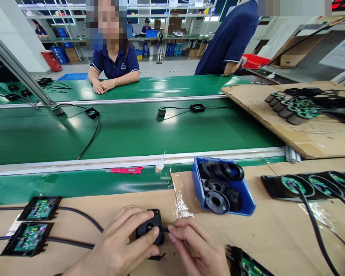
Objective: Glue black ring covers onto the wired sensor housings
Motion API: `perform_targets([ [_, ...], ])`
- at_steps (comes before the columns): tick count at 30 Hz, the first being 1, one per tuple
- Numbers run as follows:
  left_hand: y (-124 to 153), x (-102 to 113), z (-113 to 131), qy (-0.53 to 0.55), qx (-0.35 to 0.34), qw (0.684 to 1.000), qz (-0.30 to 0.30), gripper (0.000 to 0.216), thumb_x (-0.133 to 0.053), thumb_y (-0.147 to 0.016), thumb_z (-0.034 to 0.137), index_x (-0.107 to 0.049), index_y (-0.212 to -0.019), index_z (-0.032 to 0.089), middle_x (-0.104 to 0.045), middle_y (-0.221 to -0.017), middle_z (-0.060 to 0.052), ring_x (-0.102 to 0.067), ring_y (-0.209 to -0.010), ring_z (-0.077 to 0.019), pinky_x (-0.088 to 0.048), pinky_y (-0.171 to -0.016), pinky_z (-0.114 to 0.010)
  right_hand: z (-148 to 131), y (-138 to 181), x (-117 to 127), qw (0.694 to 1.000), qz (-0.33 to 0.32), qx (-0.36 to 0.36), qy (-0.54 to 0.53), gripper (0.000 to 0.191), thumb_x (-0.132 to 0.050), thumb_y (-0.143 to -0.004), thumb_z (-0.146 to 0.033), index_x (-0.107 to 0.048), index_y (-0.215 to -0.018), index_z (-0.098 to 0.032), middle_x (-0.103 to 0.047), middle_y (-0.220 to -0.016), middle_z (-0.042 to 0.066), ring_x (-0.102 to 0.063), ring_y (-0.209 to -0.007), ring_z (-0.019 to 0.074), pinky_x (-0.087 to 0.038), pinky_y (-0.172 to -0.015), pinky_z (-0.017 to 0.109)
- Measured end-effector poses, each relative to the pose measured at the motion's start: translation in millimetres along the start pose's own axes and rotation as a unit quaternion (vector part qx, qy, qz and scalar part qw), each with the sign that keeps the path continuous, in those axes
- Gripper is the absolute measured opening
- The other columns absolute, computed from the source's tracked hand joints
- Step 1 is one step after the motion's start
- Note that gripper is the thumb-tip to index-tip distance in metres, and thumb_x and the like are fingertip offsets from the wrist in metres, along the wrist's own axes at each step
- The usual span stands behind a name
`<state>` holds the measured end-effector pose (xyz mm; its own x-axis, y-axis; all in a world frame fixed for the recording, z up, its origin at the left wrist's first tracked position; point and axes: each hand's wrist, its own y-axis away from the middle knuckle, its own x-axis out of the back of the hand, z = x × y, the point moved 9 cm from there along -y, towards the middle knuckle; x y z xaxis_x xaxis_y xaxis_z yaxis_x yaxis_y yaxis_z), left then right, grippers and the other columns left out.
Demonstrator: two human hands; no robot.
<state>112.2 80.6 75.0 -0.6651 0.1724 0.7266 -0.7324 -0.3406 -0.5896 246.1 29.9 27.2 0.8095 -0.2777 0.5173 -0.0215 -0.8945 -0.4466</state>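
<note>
My left hand [123, 239] is closed around a small black square plastic housing [158, 217] with a round opening, its thumb lying across the front. A black cable [164, 229] comes out of the housing's right side. The fingertips of my right hand [197, 245] pinch that cable close to the housing. Below the housing, a dark cable end [157, 257] rests on the cardboard. Two black boxes with green circuit boards, an upper one [41, 208] and a lower one [28, 238], lie left of my hands. Another such box [251, 264] sits right of my right hand.
A blue bin [248, 209] holds several black round parts. Beyond are a pink utility knife [126, 170], a small bottle [159, 165] and a green conveyor belt [126, 134] carrying cabled boards. Black round housings [290, 186] line the right. Two people, one seated [115, 63], are across the belt.
</note>
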Motion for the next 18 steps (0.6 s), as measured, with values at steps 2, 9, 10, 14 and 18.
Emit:
perform_targets([
  [2,0,0,3,-0.024,-0.01,1.0,0.007,0.011,-0.061,-0.096,0.013,-0.07,-0.103,0.012,-0.071,-0.102,-0.014,-0.065,-0.093,-0.0211,-0.061,-0.079,-0.033,0,1,0,1.0,-0.002,-0.001,0.001,0.021,-0.052,-0.092,0.0,-0.059,-0.095,-0.019,-0.064,-0.088,0.004,-0.068,-0.076,0.0119,-0.056,-0.068,0.017],
  [9,1,-8,10,-0.11,-0.013,0.994,0.001,0.016,-0.054,-0.097,0.009,-0.069,-0.096,0.013,-0.071,-0.105,-0.012,-0.064,-0.097,-0.0216,-0.059,-0.085,-0.038,0,1,2,1.0,0.004,-0.009,0.012,0.021,-0.052,-0.093,-0.002,-0.061,-0.097,-0.02,-0.064,-0.09,0.004,-0.067,-0.076,0.011,-0.055,-0.068,0.017],
  [10,1,-8,12,-0.121,-0.021,0.992,0.002,0.015,-0.055,-0.097,0.009,-0.069,-0.095,0.013,-0.071,-0.104,-0.012,-0.064,-0.097,-0.0221,-0.059,-0.088,-0.04,0,1,3,1.0,0.007,-0.011,0.017,0.021,-0.052,-0.093,-0.002,-0.062,-0.097,-0.02,-0.064,-0.089,0.004,-0.067,-0.075,0.0111,-0.055,-0.067,0.018],
  [14,-2,-10,14,-0.138,-0.033,0.99,-0.006,0.016,-0.055,-0.096,0.009,-0.069,-0.09,0.013,-0.072,-0.1,-0.01,-0.066,-0.095,-0.0223,-0.058,-0.095,-0.045,-1,1,3,0.999,0.013,-0.007,0.043,0.02,-0.052,-0.095,-0.005,-0.064,-0.098,-0.02,-0.066,-0.089,0.003,-0.068,-0.077,0.0117,-0.056,-0.068,0.018],
  [18,-4,-13,12,-0.117,-0.019,0.993,-0.026,0.019,-0.052,-0.099,0.018,-0.07,-0.093,0.014,-0.074,-0.095,-0.009,-0.068,-0.094,-0.023,-0.059,-0.096,-0.048,-4,0,6,0.998,0.01,0.013,0.068,0.02,-0.052,-0.096,-0.006,-0.064,-0.103,-0.02,-0.067,-0.09,0.004,-0.068,-0.078,0.0122,-0.056,-0.069,0.019],
])
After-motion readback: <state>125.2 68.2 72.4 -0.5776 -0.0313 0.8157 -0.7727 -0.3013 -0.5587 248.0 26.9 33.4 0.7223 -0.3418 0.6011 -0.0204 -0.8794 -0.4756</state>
